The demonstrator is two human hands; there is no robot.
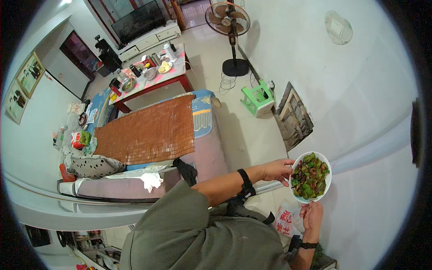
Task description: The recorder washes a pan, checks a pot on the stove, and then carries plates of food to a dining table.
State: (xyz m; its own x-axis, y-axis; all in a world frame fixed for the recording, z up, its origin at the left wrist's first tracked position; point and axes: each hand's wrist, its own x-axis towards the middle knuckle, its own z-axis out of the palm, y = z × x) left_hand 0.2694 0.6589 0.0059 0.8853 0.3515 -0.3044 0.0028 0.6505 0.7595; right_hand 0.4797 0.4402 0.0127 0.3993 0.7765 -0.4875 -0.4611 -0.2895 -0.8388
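Observation:
A white plate (330,185) heaped with a cooked dish of green peppers and darker pieces (309,175) is held between my two hands. My left hand (278,171) grips its left rim, fingertips at the edge. At the lower rim, my right hand (312,211) pinches the plate with its fingers curled under. Both wrists wear black straps. Just below the plate, beside my right hand, is a white plastic bag with red writing (285,221).
A couch with a brown slatted mat (148,130) stands at left. Beyond it is a low table (158,78) with bowls, bottles and a plate. A green plastic stool (258,99) and a standing fan (233,40) are along the wall (364,101), which has a broken recess (293,118).

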